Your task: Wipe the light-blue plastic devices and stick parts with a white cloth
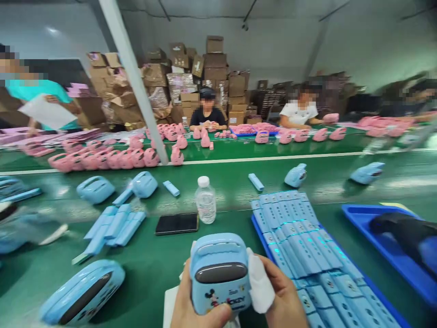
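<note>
Fingers of the left hand (200, 303) curling under and around the base of a pale-blue plastic handled device with a glossy dark window and Mickey Mouse print (218, 273), gripping it firmly; fingers of the right hand (285, 296) pressing a crumpled soft white cloth (261, 282) against the device's right side. Both hands holding the device upright, close together, just above a green conveyor belt (146, 269). A blue plastic tray (262, 239) packed with pale-blue rectangular boxes (300, 241) lying just beside the right hand. A clear plastic water bottle (205, 200) standing ahead, beside a black smartphone (176, 223) lying flat, with a second pale-blue device (82, 291) lying near the left hand.
</note>
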Available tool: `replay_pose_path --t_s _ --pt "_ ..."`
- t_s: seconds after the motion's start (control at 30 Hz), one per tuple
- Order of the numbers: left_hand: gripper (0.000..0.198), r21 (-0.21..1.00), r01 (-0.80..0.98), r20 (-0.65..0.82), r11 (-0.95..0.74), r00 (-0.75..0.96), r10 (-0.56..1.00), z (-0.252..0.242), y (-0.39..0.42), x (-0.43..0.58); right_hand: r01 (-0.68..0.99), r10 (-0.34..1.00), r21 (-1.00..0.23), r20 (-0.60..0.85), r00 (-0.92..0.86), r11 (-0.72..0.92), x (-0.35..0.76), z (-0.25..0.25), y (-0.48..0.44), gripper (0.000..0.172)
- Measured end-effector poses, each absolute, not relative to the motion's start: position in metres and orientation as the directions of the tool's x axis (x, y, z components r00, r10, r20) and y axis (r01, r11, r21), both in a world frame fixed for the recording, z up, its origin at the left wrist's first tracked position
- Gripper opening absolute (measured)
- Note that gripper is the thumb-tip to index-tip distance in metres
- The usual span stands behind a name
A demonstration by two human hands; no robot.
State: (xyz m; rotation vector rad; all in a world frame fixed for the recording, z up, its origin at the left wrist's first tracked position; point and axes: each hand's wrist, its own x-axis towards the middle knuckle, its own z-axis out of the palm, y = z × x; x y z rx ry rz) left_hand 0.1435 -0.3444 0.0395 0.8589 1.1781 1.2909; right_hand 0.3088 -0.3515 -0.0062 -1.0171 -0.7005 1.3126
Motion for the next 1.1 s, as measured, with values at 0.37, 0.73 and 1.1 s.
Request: replay_pose_path --t_s 0.37,0.73,1.1 --pt "0.087 0.761 -0.559 -0.128 0.330 0.370 0.920 0.050 -0.352 0.128 -0.579 0.931 -0.810 -0.278 0.237 -0.094 0.314 0.023 -0.362 0.052" --pt "0.049 0.911 -0.392 -0.142 0.127 -0.009 0.990 0.037 -0.342 0.154 0.564 0.557 -0.366 0.803 -0.210 0.740 0.307 0.031 -0.349 0.042" --pt "0.085 0.829 -0.552 -0.149 0.093 -0.057 0.987 0.033 -0.333 0.162 -0.463 0.968 -0.886 -0.140 0.208 -0.029 0.287 0.024 -0.353 0.052"
